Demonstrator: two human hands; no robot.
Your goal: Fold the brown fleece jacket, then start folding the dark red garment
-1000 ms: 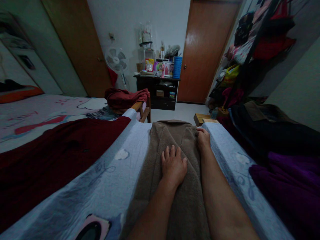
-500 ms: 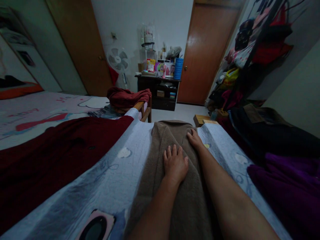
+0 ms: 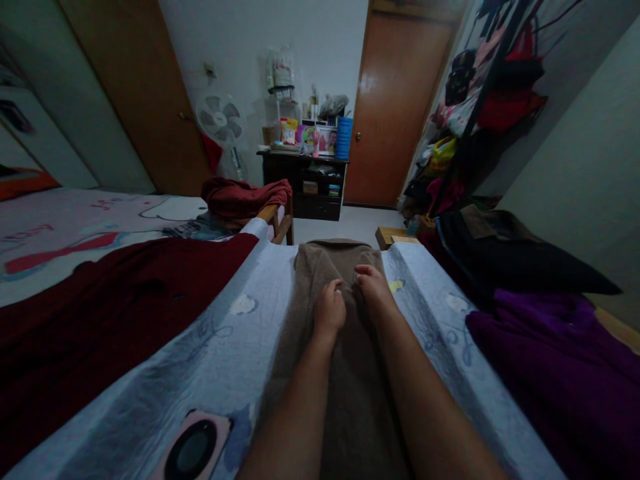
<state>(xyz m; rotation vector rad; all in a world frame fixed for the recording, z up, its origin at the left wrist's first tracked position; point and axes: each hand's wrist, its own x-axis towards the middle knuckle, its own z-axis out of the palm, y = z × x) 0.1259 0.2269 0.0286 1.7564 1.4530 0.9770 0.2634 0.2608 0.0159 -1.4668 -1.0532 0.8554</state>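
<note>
On a pale blue patterned bedsheet, a brown collared jacket is lying lengthwise, its collar resting at the sheet's far edge, with white floor showing beyond. A person's left hand and right hand are resting close together on the jacket's upper part, inside its side edges, a narrow gap showing between them. The fingers of both are sitting curled inward; from where I am standing, I cannot tell whether they are pinching cloth. To the left, a strip of sheet is separating jacket from dark red garment, a pink-edged object lying toward its near end. To the right, another strip is running alongside a purple garment.
</note>
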